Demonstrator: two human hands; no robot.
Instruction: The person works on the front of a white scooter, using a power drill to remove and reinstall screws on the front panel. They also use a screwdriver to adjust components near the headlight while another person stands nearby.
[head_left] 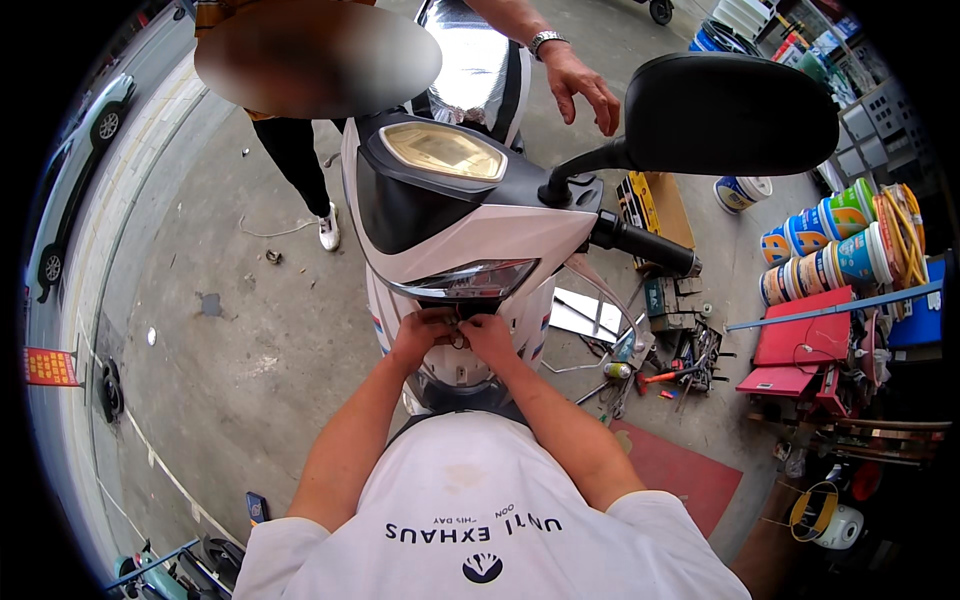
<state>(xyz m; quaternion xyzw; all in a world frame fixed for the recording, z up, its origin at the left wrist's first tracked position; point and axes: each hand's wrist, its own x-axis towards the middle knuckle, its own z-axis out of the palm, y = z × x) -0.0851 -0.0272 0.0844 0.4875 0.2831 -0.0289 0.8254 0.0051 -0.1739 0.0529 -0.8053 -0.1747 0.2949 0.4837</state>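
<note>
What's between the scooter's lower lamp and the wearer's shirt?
Left hand, right hand, and the scooter's lower front around and below them; shows in the head view.

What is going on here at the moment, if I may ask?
The camera wearer's left hand and right hand are close together at the front of a white scooter, just below its lower lamp. They hold or touch something small, too unclear to name. Another person's hand hovers beside the black mirror, and tools lie to the right.
</note>
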